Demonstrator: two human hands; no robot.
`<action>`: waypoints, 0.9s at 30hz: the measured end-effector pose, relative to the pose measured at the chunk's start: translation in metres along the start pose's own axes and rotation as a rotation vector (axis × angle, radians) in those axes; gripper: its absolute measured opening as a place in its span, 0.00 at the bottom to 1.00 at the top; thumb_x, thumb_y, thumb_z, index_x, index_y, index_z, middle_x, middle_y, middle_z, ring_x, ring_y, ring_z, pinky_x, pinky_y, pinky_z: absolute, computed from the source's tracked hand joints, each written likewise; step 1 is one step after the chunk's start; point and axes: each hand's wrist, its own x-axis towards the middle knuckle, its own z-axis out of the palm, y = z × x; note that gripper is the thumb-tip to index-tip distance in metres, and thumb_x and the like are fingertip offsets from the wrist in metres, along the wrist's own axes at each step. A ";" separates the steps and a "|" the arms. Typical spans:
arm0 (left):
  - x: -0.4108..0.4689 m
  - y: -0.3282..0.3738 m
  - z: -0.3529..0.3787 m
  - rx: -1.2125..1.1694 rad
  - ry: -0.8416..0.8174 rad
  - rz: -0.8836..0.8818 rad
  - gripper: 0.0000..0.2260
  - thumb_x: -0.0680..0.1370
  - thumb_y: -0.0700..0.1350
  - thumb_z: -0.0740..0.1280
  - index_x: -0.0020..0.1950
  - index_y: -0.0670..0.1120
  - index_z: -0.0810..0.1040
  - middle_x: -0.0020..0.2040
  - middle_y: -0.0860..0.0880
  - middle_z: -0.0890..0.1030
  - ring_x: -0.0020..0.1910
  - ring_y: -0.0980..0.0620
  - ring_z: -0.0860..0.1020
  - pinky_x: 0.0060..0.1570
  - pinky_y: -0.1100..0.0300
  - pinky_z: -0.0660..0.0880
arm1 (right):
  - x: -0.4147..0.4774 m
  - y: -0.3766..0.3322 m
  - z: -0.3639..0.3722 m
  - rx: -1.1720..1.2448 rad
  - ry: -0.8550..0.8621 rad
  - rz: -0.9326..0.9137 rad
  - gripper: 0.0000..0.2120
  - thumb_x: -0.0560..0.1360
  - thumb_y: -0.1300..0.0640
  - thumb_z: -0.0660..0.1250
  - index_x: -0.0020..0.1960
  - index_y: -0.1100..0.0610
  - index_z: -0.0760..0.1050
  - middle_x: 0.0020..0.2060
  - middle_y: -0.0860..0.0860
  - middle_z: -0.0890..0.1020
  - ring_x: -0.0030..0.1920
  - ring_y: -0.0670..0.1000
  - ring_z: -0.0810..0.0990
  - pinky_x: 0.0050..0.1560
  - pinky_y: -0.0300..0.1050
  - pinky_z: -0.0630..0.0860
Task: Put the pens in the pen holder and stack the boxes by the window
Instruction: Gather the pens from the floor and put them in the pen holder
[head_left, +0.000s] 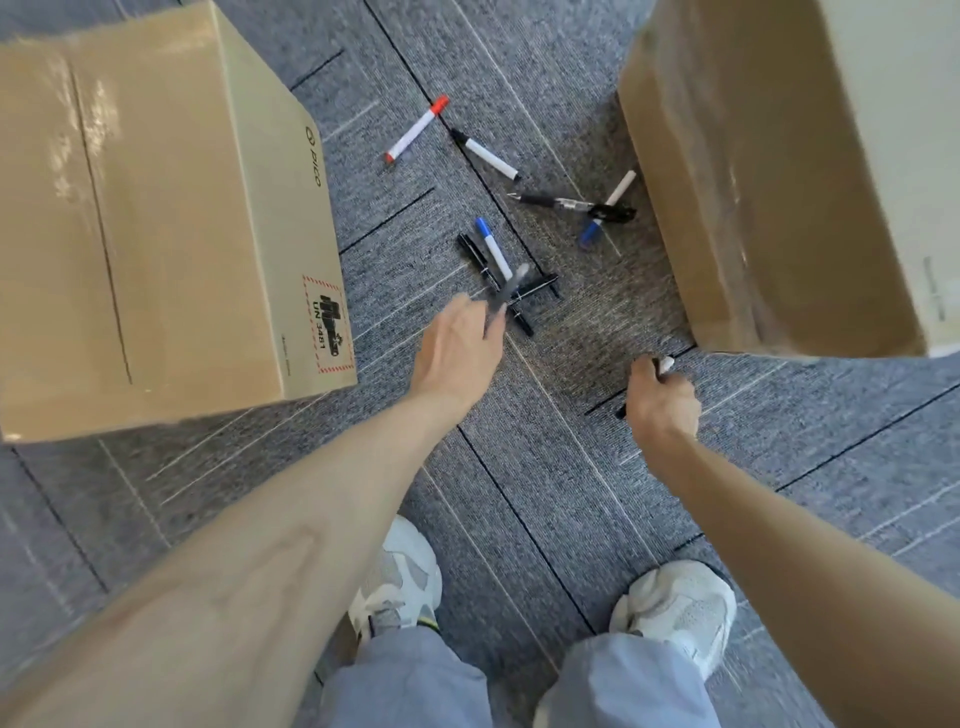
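Pens (491, 156) strewn between boxes (156, 208); left hand (460, 348), right hand (662, 400) each grip one.

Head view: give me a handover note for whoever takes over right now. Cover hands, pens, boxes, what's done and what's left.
Left hand: pinches a blurred grey pen over the pile.
Right hand: grips a white marker.
On the carpet: red marker, black-capped marker, a pile of blue marker and black pens, and a crossed pair by the right box.
Boxes: left box and right box stand apart, unstacked.
Pen holder: not in view.
Done: two pens in hand.
Left: gather the rest, fill the holder, stack the boxes.
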 end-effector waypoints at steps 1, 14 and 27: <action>0.003 0.003 -0.001 -0.006 0.054 0.019 0.10 0.83 0.47 0.58 0.49 0.42 0.74 0.46 0.48 0.73 0.34 0.54 0.70 0.35 0.61 0.73 | -0.001 0.001 0.001 0.020 -0.018 -0.016 0.19 0.81 0.47 0.53 0.52 0.63 0.73 0.38 0.56 0.76 0.37 0.55 0.75 0.41 0.49 0.73; 0.020 -0.002 0.024 0.338 0.013 0.036 0.16 0.78 0.49 0.66 0.63 0.42 0.72 0.57 0.46 0.77 0.56 0.48 0.71 0.59 0.53 0.71 | -0.008 0.006 0.016 0.229 -0.159 -0.119 0.18 0.85 0.49 0.52 0.40 0.58 0.65 0.30 0.54 0.71 0.28 0.52 0.67 0.34 0.48 0.66; 0.001 0.003 0.012 -0.132 -0.187 -0.306 0.15 0.84 0.44 0.55 0.70 0.41 0.65 0.40 0.47 0.75 0.29 0.51 0.72 0.27 0.59 0.72 | -0.038 0.006 -0.011 -0.143 -0.295 -0.264 0.17 0.86 0.51 0.52 0.54 0.63 0.72 0.34 0.53 0.75 0.28 0.49 0.72 0.23 0.39 0.70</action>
